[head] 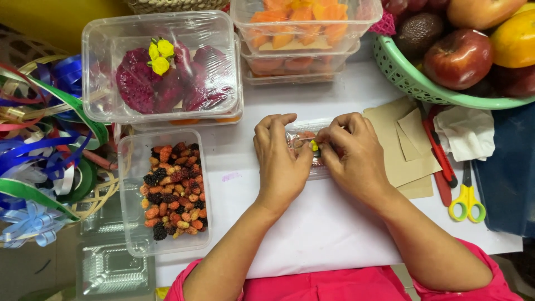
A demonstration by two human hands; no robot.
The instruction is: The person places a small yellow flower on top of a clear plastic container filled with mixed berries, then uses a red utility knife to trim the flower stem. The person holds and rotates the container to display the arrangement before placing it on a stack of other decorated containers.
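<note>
My left hand [278,161] and my right hand [352,156] meet over a small clear plastic box [304,129] wrapped in film on the white table [312,223]. Between the fingertips of both hands sits a tiny yellow flower decoration [314,145], pressed on the box's top. The box's contents are mostly hidden under my hands; a bit of red-orange fruit shows through. Both hands pinch at the flower and the box.
An open tub of red and black mulberries [170,189] stands left. Behind are a wrapped box of dragon fruit [167,72] and boxes of orange fruit [301,33]. A green fruit basket [423,83], brown paper [401,145], cutter [440,156] and yellow scissors [468,195] lie right. Ribbons [39,145] pile left.
</note>
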